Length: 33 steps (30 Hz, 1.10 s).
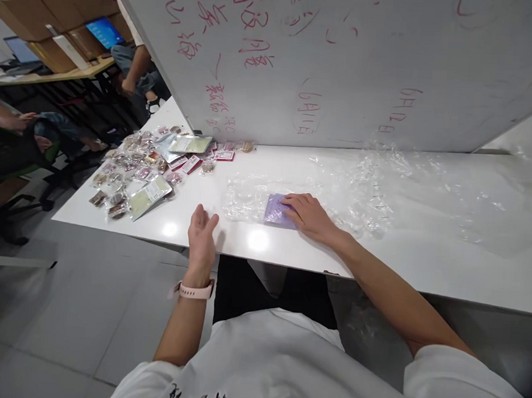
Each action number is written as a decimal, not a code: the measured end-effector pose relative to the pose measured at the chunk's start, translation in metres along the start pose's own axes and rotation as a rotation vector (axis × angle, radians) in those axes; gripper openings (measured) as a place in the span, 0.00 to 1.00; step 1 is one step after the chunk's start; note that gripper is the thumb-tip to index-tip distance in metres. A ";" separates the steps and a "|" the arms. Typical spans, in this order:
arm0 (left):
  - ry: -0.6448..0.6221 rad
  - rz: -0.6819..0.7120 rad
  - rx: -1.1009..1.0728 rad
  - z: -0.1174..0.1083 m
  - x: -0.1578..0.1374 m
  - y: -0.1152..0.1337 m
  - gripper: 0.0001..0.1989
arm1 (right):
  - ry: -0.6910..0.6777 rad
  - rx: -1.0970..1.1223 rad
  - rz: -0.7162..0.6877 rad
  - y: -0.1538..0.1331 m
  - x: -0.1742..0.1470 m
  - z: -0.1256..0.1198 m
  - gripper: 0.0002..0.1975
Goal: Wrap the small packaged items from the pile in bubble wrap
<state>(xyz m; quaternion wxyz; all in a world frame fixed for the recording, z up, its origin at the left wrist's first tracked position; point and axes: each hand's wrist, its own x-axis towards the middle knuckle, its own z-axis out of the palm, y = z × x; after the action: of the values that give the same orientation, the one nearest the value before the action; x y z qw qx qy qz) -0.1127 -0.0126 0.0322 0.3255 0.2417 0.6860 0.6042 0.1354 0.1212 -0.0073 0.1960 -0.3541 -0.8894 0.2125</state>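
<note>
A flat purple packet [274, 210] lies on a sheet of clear bubble wrap [245, 201] near the front of the table. My right hand [310, 217] is on the packet's right part, its fingers over the top and covering that side. Left of the wrap, my left hand [201, 240] is raised at the table's front edge, thumb apart from the fingers, holding nothing. A pink watch band [196, 291] circles my left wrist.
Small wrapped packets [137, 161] and flat pouches [149, 197] heap at the table's left end. A whiteboard [346, 66] with red writing stands along the back. More clear plastic wrap [486, 200] spreads right. Beyond the left end are seated people and an office chair [7, 153].
</note>
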 end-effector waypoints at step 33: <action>-0.746 0.889 0.804 0.113 -0.017 -0.035 0.23 | 0.748 -0.389 0.799 0.004 -0.116 -0.050 0.26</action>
<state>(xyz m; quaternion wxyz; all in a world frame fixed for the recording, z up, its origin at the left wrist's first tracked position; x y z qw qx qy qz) -0.0157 0.0455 -0.0064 0.1469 0.7916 0.5348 0.2564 0.2401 0.0535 0.0090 0.3328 -0.7429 -0.5797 -0.0370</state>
